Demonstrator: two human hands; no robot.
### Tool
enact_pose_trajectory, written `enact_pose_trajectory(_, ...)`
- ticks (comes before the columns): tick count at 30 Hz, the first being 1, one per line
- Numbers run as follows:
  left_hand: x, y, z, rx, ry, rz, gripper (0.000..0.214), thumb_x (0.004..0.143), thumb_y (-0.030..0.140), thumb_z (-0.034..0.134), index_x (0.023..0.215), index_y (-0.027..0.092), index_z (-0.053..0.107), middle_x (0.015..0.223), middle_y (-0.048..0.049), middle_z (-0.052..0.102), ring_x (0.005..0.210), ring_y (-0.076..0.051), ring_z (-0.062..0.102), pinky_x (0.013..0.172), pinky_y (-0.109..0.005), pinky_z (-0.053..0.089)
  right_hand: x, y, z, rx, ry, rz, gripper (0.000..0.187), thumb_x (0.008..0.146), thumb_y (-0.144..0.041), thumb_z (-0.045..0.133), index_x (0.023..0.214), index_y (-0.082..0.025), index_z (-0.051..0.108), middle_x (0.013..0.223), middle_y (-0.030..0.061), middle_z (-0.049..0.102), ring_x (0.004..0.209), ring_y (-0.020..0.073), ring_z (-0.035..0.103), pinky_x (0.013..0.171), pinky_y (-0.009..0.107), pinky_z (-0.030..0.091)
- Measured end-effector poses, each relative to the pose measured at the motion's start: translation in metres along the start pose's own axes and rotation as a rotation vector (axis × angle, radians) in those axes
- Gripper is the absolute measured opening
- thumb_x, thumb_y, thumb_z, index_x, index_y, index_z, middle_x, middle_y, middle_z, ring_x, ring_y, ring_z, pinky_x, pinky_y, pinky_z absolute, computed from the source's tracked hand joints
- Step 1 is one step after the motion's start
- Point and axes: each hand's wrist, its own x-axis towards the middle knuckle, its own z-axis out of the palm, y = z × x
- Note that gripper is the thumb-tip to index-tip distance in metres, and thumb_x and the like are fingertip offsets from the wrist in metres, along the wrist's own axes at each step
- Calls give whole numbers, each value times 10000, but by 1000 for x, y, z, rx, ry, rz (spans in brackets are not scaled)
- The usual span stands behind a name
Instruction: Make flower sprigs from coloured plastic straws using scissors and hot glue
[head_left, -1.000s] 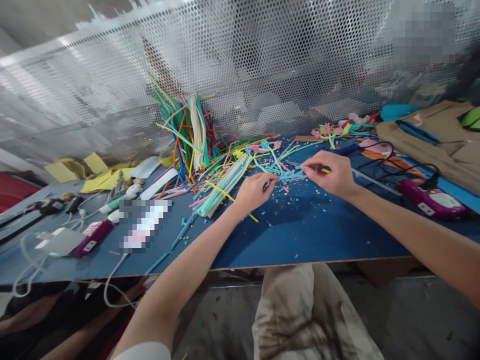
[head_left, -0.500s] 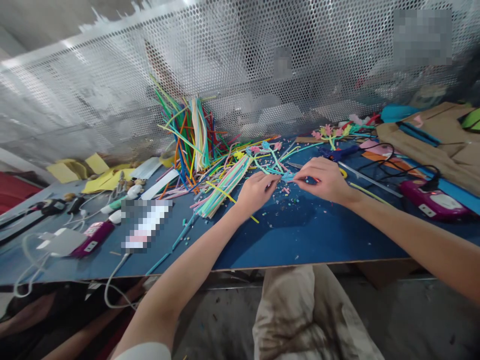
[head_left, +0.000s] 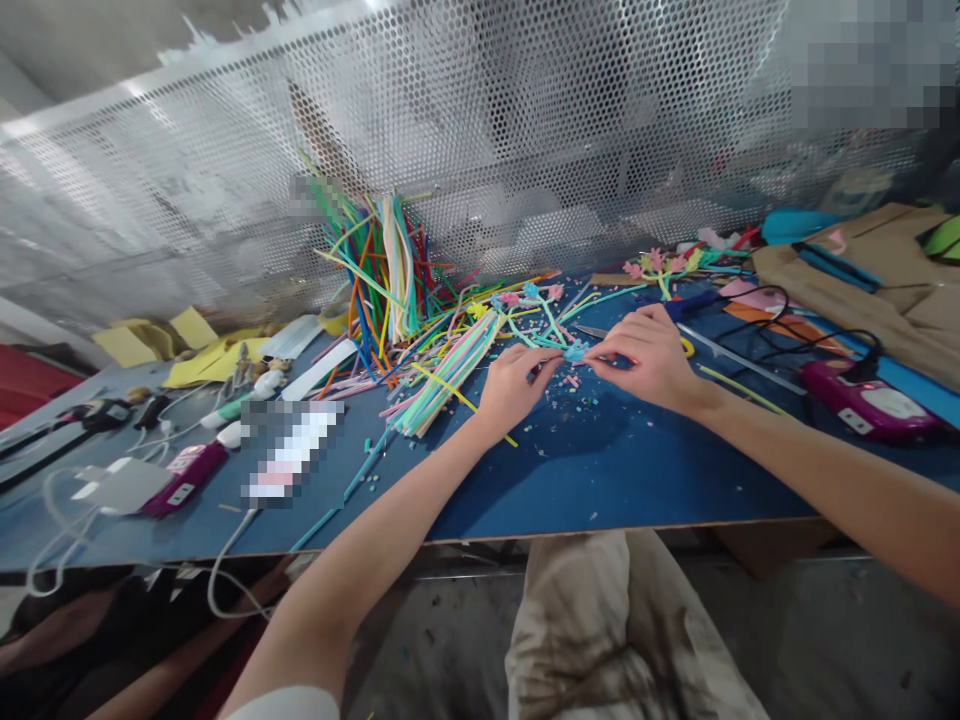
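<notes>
Above the blue tabletop, a small light-blue pipe-cleaner piece (head_left: 575, 352), bent into a flower-like shape, sits between my two hands. My left hand (head_left: 516, 385) pinches its left side with thumb and forefinger. From the right, my right hand (head_left: 649, 358) pinches the other side the same way. Just behind them lies a mint-green pipe-cleaner stem with pink and blue flowers (head_left: 532, 291). Scissors (head_left: 591, 331) lie partly hidden behind my right hand, a grey blade and a yellow handle showing. Tiny coloured clippings (head_left: 574, 382) are scattered below my fingers.
A bundle of pastel pipe cleaners (head_left: 450, 375) lies left of my hands, with an upright bunch (head_left: 401, 270) behind. A phone (head_left: 296, 450) and purple power strip (head_left: 184, 480) are at left; another purple power strip (head_left: 870, 400) is at right. Perforated metal (head_left: 480, 130) stands behind. Another person's arm (head_left: 67, 630) shows lower left.
My fingertips have shifted slightly around the light-blue piece, and more of it shows between them. Both hands otherwise stay in nearly the same place.
</notes>
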Motion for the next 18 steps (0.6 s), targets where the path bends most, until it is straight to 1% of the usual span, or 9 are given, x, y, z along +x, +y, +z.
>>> enact_pose_trajectory(3, -1, 0, 1, -11, 3, -18, 196, 994, 337, 606, 1049, 227, 760, 878, -28, 767, 783, -140, 666, 761, -281, 549, 1, -2, 0, -42, 7, -3, 82, 914, -301, 705, 838, -281, 729, 746, -47, 723, 734, 154, 589, 842, 404, 353)
enact_pose_trajectory(9, 0, 4, 0, -12, 29, -39, 164, 980, 310, 628, 1023, 225, 762, 853, -15, 763, 729, -130, 651, 720, -269, 538, 2, -8, -1, -129, 17, 22, 155, 919, -303, 686, 774, -281, 738, 658, -47, 689, 718, 161, 547, 860, 422, 301)
enact_pose_trajectory(13, 0, 8, -1, -6, 39, -49, 155, 969, 306, 645, 1014, 221, 766, 814, -7, 749, 693, -122, 634, 710, -262, 532, 3, -13, 0, -146, 37, 30, 179, 913, -288, 685, 743, -279, 738, 616, -55, 667, 704, 154, 531, 870, 424, 289)
enact_pose_trajectory(18, -1, 10, -1, -15, 41, -59, 154, 966, 304, 647, 1013, 223, 770, 810, -8, 751, 697, -123, 637, 720, -259, 538, 3, -15, 1, -138, 33, 40, 209, 929, -289, 660, 736, -276, 739, 595, -49, 656, 700, 159, 530, 883, 439, 290)
